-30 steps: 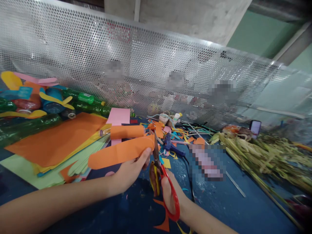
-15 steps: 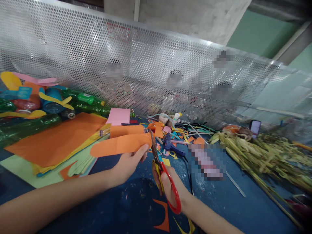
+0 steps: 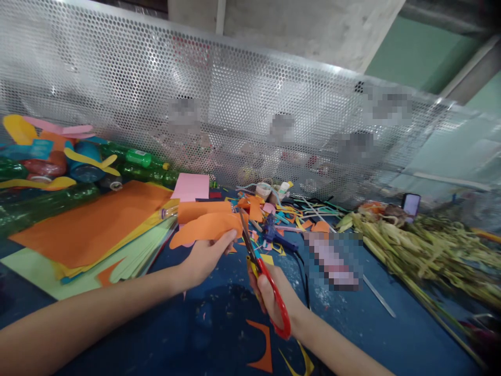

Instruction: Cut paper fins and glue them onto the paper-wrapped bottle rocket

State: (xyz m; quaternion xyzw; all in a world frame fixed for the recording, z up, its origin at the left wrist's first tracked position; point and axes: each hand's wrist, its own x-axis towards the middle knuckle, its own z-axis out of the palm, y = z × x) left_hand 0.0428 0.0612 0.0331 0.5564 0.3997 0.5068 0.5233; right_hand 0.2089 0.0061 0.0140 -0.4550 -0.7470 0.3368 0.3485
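Observation:
Between thumb and fingers, my left hand (image 3: pixel 209 256) pinches an orange paper cutout (image 3: pixel 203 230) with rounded edges. My right hand (image 3: pixel 276 292) grips a pair of scissors (image 3: pixel 278 305) with red and yellow handles. Their blades point up and away, touching or very near the cutout's right end; I cannot tell whether paper lies between them. Just behind the cutout lies a clear bottle wrapped in orange paper (image 3: pixel 203 209). Beyond the scissors rests a blue glue gun (image 3: pixel 279 237) with a black cord. An orange paper offcut (image 3: pixel 263 347) lies below my right hand.
Stacked coloured paper (image 3: pixel 90 230) and green plastic bottles (image 3: pixel 50 206) lie at the left. Paper scraps (image 3: pixel 250 203) are strewn at the back middle. Dried husks (image 3: pixel 415 250) and a phone (image 3: pixel 410 205) are at the right. A perforated metal screen (image 3: pixel 235 104) stands behind the table.
The orange cutout has turned and bent in my left hand, its free end shifting right. The scissors' handles have come closer together. The other table items look unchanged.

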